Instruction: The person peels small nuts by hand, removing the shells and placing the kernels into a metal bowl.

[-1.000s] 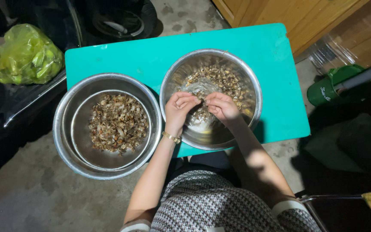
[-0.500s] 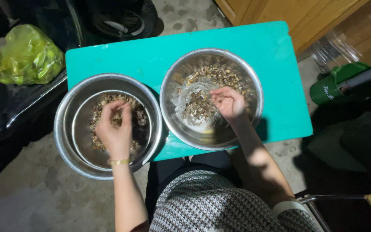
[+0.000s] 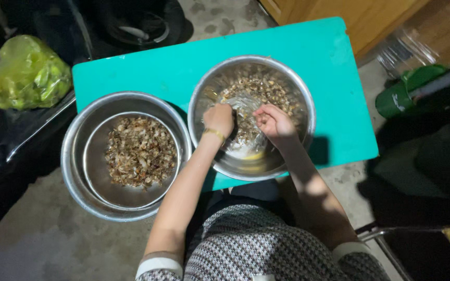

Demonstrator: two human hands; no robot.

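Both hands work inside the right steel bowl (image 3: 251,117) on the turquoise desk (image 3: 183,67). The left hand (image 3: 219,118) is closed on small pieces; the right hand (image 3: 273,122) has its fingers curled, its grip unclear. This bowl overhangs the near desk edge, so a hard push may tip it.

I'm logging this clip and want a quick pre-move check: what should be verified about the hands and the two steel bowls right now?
1. Left hand inside the right steel bowl: ok.
2. Right hand in that bowl too: ok.
3. What the fingers grip: cannot tell.
4. Left nested bowls fully on the turquoise table: not ok, they overhang its edge.
5. Shell-like bits contained in the inner bowl: ok.
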